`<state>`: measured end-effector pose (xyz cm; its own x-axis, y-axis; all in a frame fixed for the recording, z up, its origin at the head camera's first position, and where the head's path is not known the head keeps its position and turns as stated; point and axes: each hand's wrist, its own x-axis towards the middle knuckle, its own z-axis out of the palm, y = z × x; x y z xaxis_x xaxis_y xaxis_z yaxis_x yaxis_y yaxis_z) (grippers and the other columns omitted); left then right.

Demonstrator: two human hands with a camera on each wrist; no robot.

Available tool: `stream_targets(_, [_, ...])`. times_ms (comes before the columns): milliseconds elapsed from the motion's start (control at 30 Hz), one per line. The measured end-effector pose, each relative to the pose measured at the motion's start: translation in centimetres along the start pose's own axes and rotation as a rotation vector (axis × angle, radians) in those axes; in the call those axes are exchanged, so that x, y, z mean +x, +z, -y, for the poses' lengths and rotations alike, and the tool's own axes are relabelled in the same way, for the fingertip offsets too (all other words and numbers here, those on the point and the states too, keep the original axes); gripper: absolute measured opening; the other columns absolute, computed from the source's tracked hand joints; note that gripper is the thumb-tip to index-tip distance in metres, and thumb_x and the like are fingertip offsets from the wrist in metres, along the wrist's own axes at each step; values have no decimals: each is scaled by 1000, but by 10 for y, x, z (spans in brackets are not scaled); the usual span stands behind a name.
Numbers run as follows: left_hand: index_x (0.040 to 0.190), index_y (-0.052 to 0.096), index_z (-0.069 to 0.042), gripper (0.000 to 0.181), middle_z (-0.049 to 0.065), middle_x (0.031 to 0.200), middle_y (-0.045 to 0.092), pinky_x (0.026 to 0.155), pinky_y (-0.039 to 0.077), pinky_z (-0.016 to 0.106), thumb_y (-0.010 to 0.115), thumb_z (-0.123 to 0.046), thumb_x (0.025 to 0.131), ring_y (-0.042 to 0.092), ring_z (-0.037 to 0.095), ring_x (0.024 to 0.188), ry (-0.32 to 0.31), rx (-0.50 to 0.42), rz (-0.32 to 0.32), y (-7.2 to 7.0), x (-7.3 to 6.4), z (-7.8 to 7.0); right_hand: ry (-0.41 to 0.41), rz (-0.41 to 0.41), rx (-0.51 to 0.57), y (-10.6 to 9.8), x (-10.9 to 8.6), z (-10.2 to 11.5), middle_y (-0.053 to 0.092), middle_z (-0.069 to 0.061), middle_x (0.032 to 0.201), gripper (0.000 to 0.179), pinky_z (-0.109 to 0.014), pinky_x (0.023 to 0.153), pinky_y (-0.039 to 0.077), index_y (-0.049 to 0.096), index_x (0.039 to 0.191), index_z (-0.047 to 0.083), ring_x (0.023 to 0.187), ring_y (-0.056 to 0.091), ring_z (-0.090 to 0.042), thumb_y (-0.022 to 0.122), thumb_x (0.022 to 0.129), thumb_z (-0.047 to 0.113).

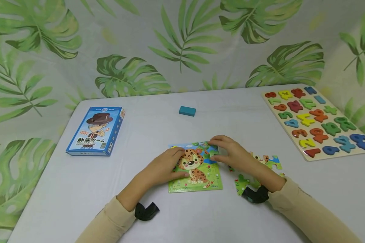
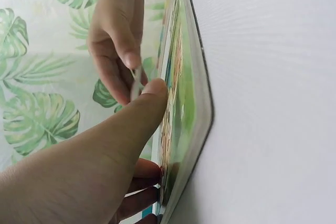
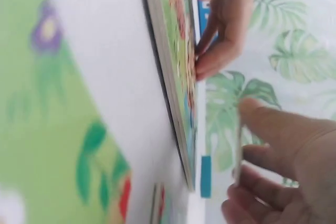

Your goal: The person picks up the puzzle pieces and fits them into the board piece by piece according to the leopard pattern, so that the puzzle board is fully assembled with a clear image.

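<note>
A jigsaw board with a spotted leopard cub on grass lies flat on the table. My left hand rests on its left side, thumb and fingers spread and touching the picture. Over the upper right corner, my right hand pinches a thin puzzle piece, seen edge-on between thumb and fingers in the right wrist view. That piece is held clear of the board. More loose puzzle pieces lie beneath the right forearm, which partly hides them.
A blue game box lies at the left. Near the table's back stands a small teal block. At the right is a wooden tray of coloured numbers and letters. Leaf-patterned cloth hangs behind the white table.
</note>
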<state>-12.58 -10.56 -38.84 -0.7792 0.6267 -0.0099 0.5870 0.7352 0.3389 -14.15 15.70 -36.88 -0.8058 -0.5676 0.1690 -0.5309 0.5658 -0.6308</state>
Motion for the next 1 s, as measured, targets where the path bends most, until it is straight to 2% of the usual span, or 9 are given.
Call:
stream_targets(167, [133,42,-14,70,5,120,47,89,38,35,56,-57,80,45,19,107,61,53,-37,1,5,-1,23,68,-17,10,8,-7,46,-12,125,50,-44,95,35,54,122,2,118,40,-28,69,79,21])
stream_targets(300, [139,35,-25,70,3,104,47,74,41,32,51,-60,80,44,17,90,115,170,-50,4,9,-5,20,96,-64,15,12,-10,47,-12,124,49,-45,95,34,54,122,2,117,40,-29,69,80,21])
stream_targets(433, [139,34,-32,70,4,92,41,63,36,29,45,-65,79,38,17,78,123,280,-48,5,12,-10,-16,98,-107,18,16,-10,50,-12,120,48,-44,93,36,56,121,2,113,43,-28,69,80,22])
stream_targets(567, [137,36,-36,68,7,94,40,63,33,29,42,-69,78,36,18,77,96,334,-36,6,13,-14,-35,92,-151,20,19,-7,52,-9,113,48,-40,88,40,58,119,3,105,47,-26,70,79,25])
stream_targets(700, [136,38,-38,65,8,97,40,65,34,29,44,-67,78,37,19,80,79,329,-26,6,13,-15,-28,108,-192,18,20,-3,51,-9,114,48,-41,84,41,59,119,4,103,48,-26,69,79,30])
stream_targets(833, [136,37,-37,64,10,114,42,74,37,35,44,-65,80,41,23,97,66,301,-17,6,13,-15,-9,157,-222,16,20,0,48,-11,120,54,-46,87,37,56,123,5,106,45,-29,66,80,37])
stream_targets(933, [137,37,-35,64,10,125,39,81,36,39,44,-65,80,39,26,109,60,281,-17,7,13,-16,5,203,-205,14,18,-1,43,-14,125,60,-51,91,32,50,128,5,112,41,-32,65,81,39])
stream_targets(1000, [137,37,-34,64,9,126,38,83,36,40,45,-64,81,38,26,111,58,267,-19,8,13,-16,20,219,-142,12,15,-2,39,-15,130,63,-53,93,30,45,132,5,117,37,-34,65,81,37])
